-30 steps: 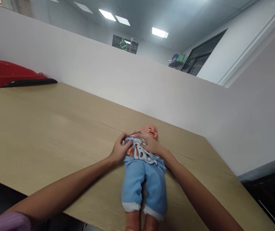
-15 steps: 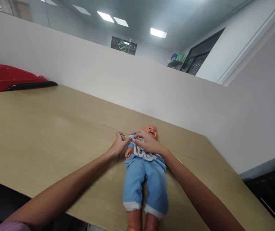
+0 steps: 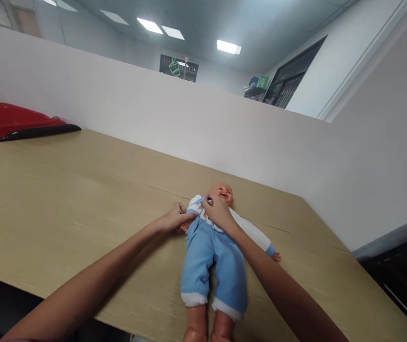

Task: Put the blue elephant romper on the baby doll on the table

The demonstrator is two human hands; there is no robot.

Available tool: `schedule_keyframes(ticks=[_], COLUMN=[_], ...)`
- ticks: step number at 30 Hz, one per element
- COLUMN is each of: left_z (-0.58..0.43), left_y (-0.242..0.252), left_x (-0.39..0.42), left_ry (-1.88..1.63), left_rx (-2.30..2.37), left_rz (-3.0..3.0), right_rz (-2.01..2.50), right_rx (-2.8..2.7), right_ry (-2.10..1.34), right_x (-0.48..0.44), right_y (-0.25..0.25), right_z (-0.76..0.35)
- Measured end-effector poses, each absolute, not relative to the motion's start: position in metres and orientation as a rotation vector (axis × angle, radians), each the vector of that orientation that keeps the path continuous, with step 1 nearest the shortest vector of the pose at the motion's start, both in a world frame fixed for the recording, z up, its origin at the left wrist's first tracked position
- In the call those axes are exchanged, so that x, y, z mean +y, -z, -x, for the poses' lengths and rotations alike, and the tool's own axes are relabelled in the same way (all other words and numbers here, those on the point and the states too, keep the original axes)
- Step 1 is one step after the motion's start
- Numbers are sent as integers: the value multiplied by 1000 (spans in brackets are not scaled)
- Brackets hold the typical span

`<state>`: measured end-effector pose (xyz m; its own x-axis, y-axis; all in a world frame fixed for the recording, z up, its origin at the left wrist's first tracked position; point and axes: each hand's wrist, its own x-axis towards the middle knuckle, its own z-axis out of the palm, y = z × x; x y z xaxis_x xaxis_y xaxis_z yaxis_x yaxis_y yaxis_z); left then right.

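Note:
A baby doll lies on its back, head away from me. It wears blue trousers with white fuzzy cuffs and a white top with blue edging and a printed front. My left hand is closed around the cuff end of the sleeve on the doll's left-hand side as I see it; the doll's small hand shows just below. Over the chest, close under the chin, my right hand pinches the top's fabric near the shoulder. That hand covers part of the print.
The doll rests on a wide wood-coloured table. Behind it runs a white low wall. At the far left stands a red tub-like object with a black edge. A dark item is beyond the table's right side.
My left hand has shifted slightly down to the sleeve's cuff end. My right hand has moved right, and its fingers have drawn in on the fabric. The doll's other sleeved arm now shows.

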<state>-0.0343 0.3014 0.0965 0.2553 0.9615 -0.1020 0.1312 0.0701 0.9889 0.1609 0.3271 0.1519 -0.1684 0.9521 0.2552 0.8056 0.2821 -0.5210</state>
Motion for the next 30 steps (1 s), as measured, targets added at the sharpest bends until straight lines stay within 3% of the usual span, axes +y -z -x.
schedule_keyframes(ticks=[17,30], left_z=[34,84], left_y=[-92,-113], left_x=[297,311], left_ry=[-1242,-1067], left_rx=[1190,1031], left_rz=[-1716,-2475], right_rz=[1735,1991], right_rx=[-2217,-2034], right_ry=[-202,-93], right_x=[350,375], right_y=[-166,-174], right_z=[-147,-177])
